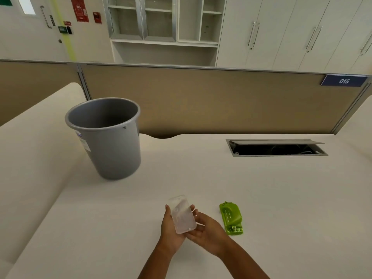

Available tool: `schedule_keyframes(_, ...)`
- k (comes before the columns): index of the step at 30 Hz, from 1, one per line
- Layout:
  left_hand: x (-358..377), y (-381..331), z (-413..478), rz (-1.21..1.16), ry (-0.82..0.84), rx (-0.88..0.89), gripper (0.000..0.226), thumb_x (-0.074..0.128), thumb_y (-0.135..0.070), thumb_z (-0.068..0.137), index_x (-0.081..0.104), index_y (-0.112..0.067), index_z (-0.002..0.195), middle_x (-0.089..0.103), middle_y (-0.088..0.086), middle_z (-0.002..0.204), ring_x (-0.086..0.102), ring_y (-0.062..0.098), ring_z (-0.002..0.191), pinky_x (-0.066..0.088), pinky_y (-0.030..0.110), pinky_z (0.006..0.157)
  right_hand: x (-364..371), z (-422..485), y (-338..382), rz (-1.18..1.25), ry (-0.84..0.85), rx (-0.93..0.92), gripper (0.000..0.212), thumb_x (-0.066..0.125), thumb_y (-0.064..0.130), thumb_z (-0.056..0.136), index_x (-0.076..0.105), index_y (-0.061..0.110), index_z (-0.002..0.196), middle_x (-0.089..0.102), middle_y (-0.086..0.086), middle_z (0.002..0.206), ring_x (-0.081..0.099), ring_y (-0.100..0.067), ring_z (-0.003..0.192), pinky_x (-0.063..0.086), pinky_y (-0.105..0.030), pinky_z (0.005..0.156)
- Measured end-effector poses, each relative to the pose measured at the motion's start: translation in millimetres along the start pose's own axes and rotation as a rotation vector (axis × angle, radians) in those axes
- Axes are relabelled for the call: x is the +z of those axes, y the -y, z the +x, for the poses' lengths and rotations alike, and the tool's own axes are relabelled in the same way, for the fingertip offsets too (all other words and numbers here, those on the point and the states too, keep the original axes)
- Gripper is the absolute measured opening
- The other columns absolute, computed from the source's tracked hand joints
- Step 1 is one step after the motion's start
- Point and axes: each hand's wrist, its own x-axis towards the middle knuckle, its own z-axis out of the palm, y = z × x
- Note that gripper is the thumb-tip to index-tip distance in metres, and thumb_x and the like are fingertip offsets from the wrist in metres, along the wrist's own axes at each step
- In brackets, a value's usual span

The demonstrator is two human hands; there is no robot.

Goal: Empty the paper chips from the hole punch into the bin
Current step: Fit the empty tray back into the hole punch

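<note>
A green hole punch (231,218) lies upside down on the white desk (261,198), its chip tray taken off. The clear plastic chip tray (182,214) is held just above the desk in front of me, with pale chips faintly visible inside. My left hand (171,228) grips the tray from below and the left. My right hand (205,228) touches its right edge and lower corner. The grey bin (106,137) stands upright on the desk to the far left, well apart from the tray.
An open cable hatch (275,148) is sunk into the desk at the back right. A tan partition (201,101) with a blue "015" sign (344,80) closes the far side. A second desk section adjoins on the left.
</note>
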Motion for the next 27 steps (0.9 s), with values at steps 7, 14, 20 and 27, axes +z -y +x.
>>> schedule_keyframes(7,3,-7,-1,-0.078,0.009,-0.036,0.057,0.025,-0.053,0.093,0.054,-0.007,0.109,0.075,0.019,0.077,0.059,0.036,0.089,0.059,0.040,0.062,-56,16,31,-1.058,-0.657,-0.767,0.026,0.049,0.000,0.087,0.063,-0.001,0.109,0.063,-0.017,0.113,0.058,-0.031,0.108,0.042,-0.031,0.089)
schedule_keyframes(14,3,-6,-3,-0.068,0.036,-0.079,0.058,0.023,-0.051,0.094,0.056,-0.005,0.105,0.075,0.021,0.079,0.056,0.036,0.092,0.059,0.040,0.059,-94,32,43,-0.929,-0.761,-0.479,0.042,0.050,0.011,0.090,0.045,-0.001,0.130,0.058,-0.026,0.123,0.052,-0.037,0.116,0.041,-0.041,0.096)
schedule_keyframes(20,-2,-8,-6,-0.059,0.039,-0.076,0.054,0.022,-0.052,0.094,0.049,-0.013,0.121,0.071,0.021,0.086,0.056,0.034,0.089,0.059,0.039,0.060,-90,33,44,-0.645,-0.719,-0.407,0.032,0.062,0.000,0.080,0.062,-0.002,0.112,0.065,-0.024,0.114,0.059,-0.037,0.106,0.046,-0.041,0.093)
schedule_keyframes(27,-1,0,-8,0.011,-0.004,-0.071,0.060,0.019,-0.051,0.095,0.036,-0.014,0.139,0.058,0.019,0.105,0.054,0.033,0.095,0.042,0.041,0.081,-52,7,44,-0.316,-0.394,-0.432,0.024,0.056,-0.012,0.081,0.062,-0.007,0.104,0.062,-0.016,0.078,0.056,-0.027,0.062,0.052,-0.021,0.041)
